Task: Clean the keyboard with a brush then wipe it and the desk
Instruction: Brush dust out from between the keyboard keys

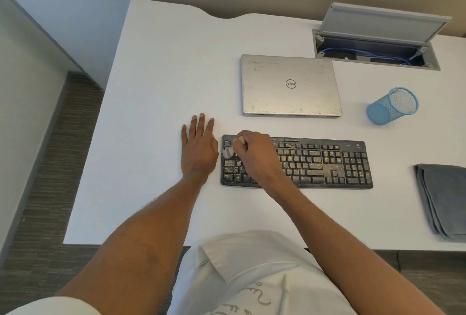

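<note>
A black keyboard (327, 163) covered in pale dust and crumbs lies on the white desk (156, 83). My right hand (254, 151) is over the keyboard's left end and grips a small brush (228, 152); its blurred bristles touch the upper-left keys. My left hand (199, 146) rests flat on the desk just left of the keyboard, fingers straight and spread. A folded grey cloth (443, 198) lies at the right edge of the desk.
A shut silver laptop (290, 85) lies behind the keyboard. A blue mesh pen cup (390, 105) lies tipped to its right. A cable hatch (375, 47) with its lid raised sits at the back right. The desk's front edge is near my body.
</note>
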`<state>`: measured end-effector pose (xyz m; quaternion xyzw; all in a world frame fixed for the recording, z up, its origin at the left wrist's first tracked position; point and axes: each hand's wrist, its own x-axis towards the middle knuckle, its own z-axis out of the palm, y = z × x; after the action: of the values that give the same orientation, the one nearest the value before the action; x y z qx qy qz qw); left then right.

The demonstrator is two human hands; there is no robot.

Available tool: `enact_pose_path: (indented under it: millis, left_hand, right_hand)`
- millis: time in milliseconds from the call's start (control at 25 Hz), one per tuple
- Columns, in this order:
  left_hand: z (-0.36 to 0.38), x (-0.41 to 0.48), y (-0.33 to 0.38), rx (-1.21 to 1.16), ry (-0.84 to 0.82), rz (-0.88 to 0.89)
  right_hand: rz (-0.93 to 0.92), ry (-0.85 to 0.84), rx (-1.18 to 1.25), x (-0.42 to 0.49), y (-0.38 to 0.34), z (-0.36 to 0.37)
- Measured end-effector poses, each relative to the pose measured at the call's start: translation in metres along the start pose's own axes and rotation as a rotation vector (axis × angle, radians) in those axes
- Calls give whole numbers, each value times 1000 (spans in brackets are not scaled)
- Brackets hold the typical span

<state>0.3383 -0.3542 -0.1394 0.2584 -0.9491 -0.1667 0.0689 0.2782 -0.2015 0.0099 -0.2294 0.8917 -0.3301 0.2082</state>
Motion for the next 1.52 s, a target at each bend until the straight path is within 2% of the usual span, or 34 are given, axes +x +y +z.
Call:
enact_pose_path:
  millis: [320,480,640,840,1040,1120,1200,1320,1440,1520]
  left_hand:
    - [-1,0,0,1,-10,-2]
    - [-2,0,1,-7,-7,-3]
    - [-2,0,1,-7,-10,-2]
    - [-7,0,3,8,-41,5]
    - [-3,0,2,-11,-8,-5]
    - [-3,0,2,-14,-4,-5]
    - [-2,1,1,-13,-5,-5]
    - [-3,0,1,1,-13,2]
    - [-4,-1,1,4,-11,1]
    - [-3,0,1,1,-6,-2]
  right_hand:
    - [21,52,137,-8,-1,-7]
    - [1,-26,-5,-7,0,-10]
    - [-157,42,-124,-1,-2,-16]
    - [-218,-82,-201,3,-5,1]
    - [-207,-24,-554,5,-4,-8]
    - [-204,41,-625,3,-4,-13]
    - [-221,71,-550,3,-8,-14]
    - [-248,19,-393,7,-17,-5]
    - [-241,-39,-424,7,-14,1]
    - [-221,-18,-494,5,-9,-2]
